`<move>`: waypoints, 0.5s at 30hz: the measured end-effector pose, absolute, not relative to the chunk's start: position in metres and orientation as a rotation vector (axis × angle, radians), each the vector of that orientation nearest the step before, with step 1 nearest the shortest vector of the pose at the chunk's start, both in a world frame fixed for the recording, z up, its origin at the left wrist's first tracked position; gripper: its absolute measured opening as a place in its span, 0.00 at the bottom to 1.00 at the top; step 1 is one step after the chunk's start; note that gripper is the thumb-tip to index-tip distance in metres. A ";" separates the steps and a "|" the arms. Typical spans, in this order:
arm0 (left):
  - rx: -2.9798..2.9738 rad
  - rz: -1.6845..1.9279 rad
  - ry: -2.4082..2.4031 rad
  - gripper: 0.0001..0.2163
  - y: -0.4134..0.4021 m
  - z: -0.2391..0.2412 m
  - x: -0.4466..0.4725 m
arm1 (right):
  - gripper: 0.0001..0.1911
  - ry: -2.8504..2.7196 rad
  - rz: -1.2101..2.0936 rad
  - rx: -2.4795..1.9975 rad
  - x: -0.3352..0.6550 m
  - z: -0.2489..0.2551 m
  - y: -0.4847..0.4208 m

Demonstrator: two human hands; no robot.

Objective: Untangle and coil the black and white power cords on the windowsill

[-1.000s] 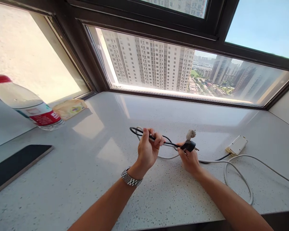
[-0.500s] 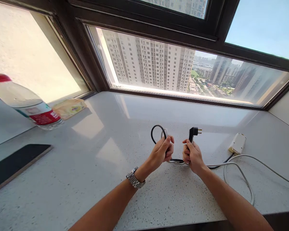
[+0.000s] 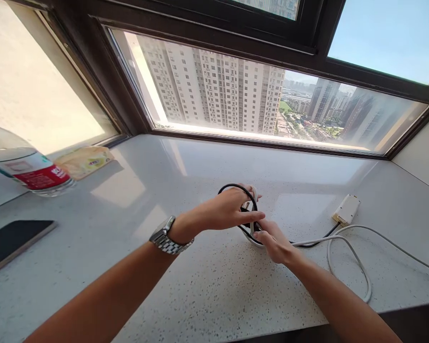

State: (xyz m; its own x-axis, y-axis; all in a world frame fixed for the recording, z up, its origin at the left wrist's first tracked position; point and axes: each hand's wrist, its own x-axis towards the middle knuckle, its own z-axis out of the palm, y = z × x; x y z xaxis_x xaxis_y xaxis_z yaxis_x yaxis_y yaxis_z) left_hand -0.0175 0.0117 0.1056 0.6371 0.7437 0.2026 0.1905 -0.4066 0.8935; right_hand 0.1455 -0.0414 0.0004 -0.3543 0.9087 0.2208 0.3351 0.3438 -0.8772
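My left hand [image 3: 223,208], with a metal watch [image 3: 169,238] at its wrist, reaches right with thumb and fingers spread apart. A loop of black cable [image 3: 232,186] curves over its fingers. Between that thumb and fingers sits the black plug [image 3: 246,209], partly hidden. My right hand [image 3: 274,242] is closed around the plug's lower part and the cable by it. White cable [image 3: 254,193] runs alongside the black one within the loop. Both cables trail out to the right beneath my right hand. The left fingertips are partly covered by the cables.
On the right lies a white adapter-like block [image 3: 347,209] joined to the black cable, with white cable [image 3: 361,267] curling beside it. A phone [image 3: 17,243], a bottle with a red label [image 3: 39,174] and a tissue pack [image 3: 86,161] are at left. A window frame [image 3: 264,146] borders the speckled counter [image 3: 207,295].
My hands have come together. The right hand has moved left with the plug into the cable loop; the left hand has turned and spread its fingers. The view has shifted right.
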 end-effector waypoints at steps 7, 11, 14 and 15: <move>1.969 0.421 0.580 0.19 0.029 0.107 -0.029 | 0.18 -1.899 0.902 -1.118 0.137 -0.001 -0.047; 2.179 0.325 0.603 0.10 0.017 0.100 -0.026 | 0.15 -1.900 0.831 -1.038 0.138 -0.004 -0.047; 2.484 0.111 0.722 0.06 0.000 0.100 -0.024 | 0.16 -1.953 0.701 -1.065 0.142 -0.007 -0.046; 2.581 0.052 0.768 0.04 -0.007 0.101 -0.023 | 0.18 -1.960 0.657 -1.100 0.143 -0.008 -0.045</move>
State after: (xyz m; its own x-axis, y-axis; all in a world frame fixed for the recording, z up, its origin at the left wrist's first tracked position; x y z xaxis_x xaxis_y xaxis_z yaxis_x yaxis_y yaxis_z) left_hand -0.0232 -0.0067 0.1005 0.8447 0.5278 -0.0884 0.5111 -0.7467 0.4256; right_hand 0.1431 -0.0450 -0.0075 -0.3223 0.8683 0.3771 0.4656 0.4922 -0.7354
